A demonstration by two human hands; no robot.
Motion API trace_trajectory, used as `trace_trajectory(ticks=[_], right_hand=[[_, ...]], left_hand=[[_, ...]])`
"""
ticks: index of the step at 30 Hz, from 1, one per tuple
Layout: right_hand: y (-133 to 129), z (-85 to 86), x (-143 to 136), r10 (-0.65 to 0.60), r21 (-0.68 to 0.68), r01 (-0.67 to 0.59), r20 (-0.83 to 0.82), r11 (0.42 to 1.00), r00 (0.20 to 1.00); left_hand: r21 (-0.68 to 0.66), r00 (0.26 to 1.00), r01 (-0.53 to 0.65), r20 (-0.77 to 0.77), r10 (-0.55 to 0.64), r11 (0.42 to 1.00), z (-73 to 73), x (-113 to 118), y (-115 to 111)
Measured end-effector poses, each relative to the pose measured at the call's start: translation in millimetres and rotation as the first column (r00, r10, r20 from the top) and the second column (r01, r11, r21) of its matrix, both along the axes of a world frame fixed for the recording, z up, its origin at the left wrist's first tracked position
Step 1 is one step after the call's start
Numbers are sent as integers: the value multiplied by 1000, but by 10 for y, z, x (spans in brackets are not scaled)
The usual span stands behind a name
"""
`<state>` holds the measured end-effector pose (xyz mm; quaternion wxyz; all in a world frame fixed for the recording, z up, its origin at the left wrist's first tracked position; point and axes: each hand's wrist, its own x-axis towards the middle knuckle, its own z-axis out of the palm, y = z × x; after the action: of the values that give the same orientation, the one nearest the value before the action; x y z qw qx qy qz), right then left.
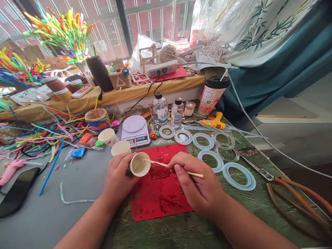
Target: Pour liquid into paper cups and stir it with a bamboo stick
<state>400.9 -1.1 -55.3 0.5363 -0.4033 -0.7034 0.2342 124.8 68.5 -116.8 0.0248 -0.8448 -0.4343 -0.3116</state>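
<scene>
My left hand (120, 176) is closed around a paper cup (140, 164), its mouth tilted toward me. Between the fingers and thumb of my right hand (195, 181) is a thin wooden stick (158, 163), its far end inside the cup. What the cup contains is hard to make out. Below both hands lies a red sheet (162, 193) with wet, glossy patches. Two more paper cups, a nearer one (121, 148) and a farther one (108, 137), stand just beyond my left hand. Ring-shaped silicone molds (239, 176) lie to the right of my right hand.
A kitchen scale (135, 129) stands behind the red sheet, beside two clear bottles (160, 109). On the right are large scissors (269, 178), a yellow glue gun (214, 121) and a drink cup (212, 95). A phone (18, 192) and pipe cleaners (41, 135) lie left.
</scene>
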Motion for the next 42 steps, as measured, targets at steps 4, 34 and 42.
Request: trace_trajectory(ticks=[4, 34, 42], right_hand=[[1, -5, -5, -10, -15, 10, -7, 1000, 1000], [-42, 8, 54, 102, -79, -123, -231, 989, 968], [-46, -41, 70, -51, -146, 23, -191, 989, 980]], left_hand=[[-2, 1000, 0, -3, 0, 1000, 1, -2, -5], [-18, 1000, -15, 5, 15, 1000, 0, 1, -19], [-26, 1000, -9, 7, 9, 1000, 0, -4, -17]])
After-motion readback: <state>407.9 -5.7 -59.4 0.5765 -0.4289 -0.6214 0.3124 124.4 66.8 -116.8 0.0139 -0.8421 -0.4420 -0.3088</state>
